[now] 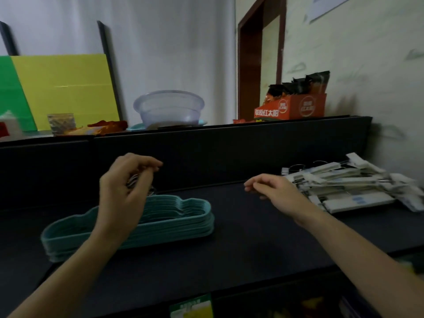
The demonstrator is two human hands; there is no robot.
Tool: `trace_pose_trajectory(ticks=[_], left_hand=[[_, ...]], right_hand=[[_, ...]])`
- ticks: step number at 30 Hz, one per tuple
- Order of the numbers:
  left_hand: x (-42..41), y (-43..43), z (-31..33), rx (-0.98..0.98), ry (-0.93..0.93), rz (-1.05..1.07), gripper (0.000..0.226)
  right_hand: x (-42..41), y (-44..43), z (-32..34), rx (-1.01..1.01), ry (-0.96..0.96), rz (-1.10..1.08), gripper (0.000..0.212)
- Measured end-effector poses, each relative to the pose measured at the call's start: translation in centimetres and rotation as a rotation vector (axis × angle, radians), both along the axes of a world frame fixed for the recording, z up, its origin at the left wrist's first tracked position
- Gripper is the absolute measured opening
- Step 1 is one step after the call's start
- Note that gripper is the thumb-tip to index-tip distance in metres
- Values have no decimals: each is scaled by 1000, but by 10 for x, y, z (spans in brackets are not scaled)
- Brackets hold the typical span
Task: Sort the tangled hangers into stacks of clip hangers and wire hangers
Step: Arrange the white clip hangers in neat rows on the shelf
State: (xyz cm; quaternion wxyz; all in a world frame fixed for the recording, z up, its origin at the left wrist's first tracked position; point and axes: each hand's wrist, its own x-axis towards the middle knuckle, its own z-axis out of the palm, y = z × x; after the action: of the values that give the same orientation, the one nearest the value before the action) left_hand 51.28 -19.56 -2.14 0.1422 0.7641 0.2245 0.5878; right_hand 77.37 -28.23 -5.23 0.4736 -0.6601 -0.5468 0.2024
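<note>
Two bare forearms reach over the dark counter (241, 239). The left hand (124, 191) curls its fingers round the bunched metal hooks (134, 181) of the teal hanger stack (179, 218), which lies flat on the counter's left part. The right hand (273, 193) hovers with its fingers loosely bent and holds nothing, just beside the pile of white clip hangers (344, 187) on the right.

dim room, pale white wall (172, 42) behind, cream wall (367, 72) at right, dark brown door frame (242, 70), black surface (241, 239) backed by a black partition (229, 152) — yellow board (68, 88) and green board (11, 95) leaning behind it
</note>
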Motion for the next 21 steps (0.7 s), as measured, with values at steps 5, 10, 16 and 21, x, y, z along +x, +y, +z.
trace_pose_trajectory(ticks=[5,10,16,21], left_hand=[[96,-23,-9,-168,102,-198,23],[205,-25,-35,-557,138,-215,19],[304,-7,-67,-1053,-61,-50,56],[345,-6,-77,-1157,-140,-46,50]], right_hand=[[81,-30,29,31,-209,-104,21],[171,-39,45,-29,-366,-124,26],[232,-10,37,-276,-710,8,35],[264,5,26,-529,-908,62,44]])
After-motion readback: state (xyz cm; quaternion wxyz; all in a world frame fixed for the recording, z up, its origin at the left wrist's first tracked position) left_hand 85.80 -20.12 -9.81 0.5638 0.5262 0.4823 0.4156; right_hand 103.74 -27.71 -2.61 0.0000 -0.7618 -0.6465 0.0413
